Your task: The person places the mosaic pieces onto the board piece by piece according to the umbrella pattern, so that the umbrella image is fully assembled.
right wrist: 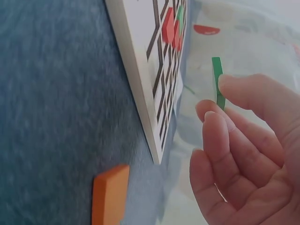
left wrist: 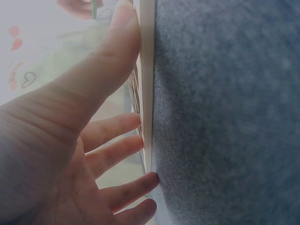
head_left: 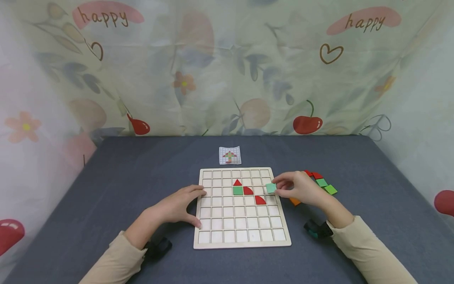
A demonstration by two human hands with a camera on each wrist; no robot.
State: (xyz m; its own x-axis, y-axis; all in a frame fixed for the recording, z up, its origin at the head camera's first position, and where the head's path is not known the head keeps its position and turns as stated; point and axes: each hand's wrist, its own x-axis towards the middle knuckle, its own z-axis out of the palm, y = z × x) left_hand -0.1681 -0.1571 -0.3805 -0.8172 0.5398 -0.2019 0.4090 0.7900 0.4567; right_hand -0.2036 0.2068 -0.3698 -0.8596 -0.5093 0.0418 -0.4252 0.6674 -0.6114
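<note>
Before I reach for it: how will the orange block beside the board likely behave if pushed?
The orange block is probably stiff, given its crisp, straight edges. It seems unlikely to roll, since its visible faces are flat. Tipping also looks unlikely, as it lies low on the dark table.

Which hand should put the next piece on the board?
Probably the right hand: it pinches a green square by the right edge of the board. The left hand holds no piece and touches the left edge.

Head view evenly lit; left wrist view hazy, curtain (left wrist: 47, 58) apparently overexposed.
</note>
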